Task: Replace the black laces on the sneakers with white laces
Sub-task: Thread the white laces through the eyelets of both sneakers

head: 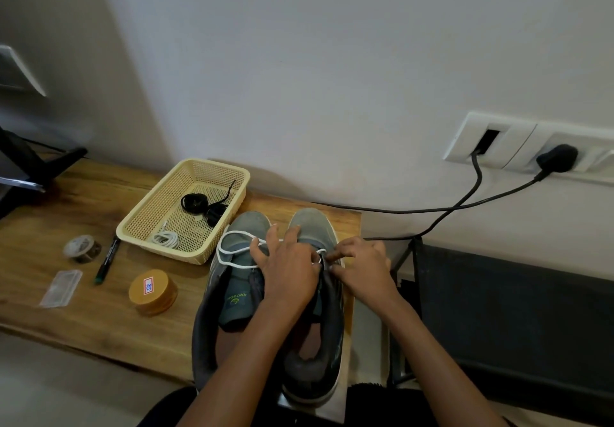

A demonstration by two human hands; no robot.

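Observation:
Two grey sneakers stand side by side on the wooden table, toes to the wall. The left sneaker (232,293) has no lace in its eyelets. A white lace (229,253) loops over its forefoot and runs across to the right sneaker (319,327). My left hand (285,267) lies over the right sneaker's lacing area and pinches the lace near the eyelets. My right hand (362,267) pinches the same lace from the right side. A coiled black lace (194,202) and a bundled white lace (164,239) lie in the cream basket (149,214).
Left of the shoes sit a round wooden tin (153,292), a black marker (107,260), a tape roll (82,248) and a clear plastic packet (61,288). Black cables (432,209) run from wall sockets (531,147) to the right. A dark seat (515,320) stands right of the table.

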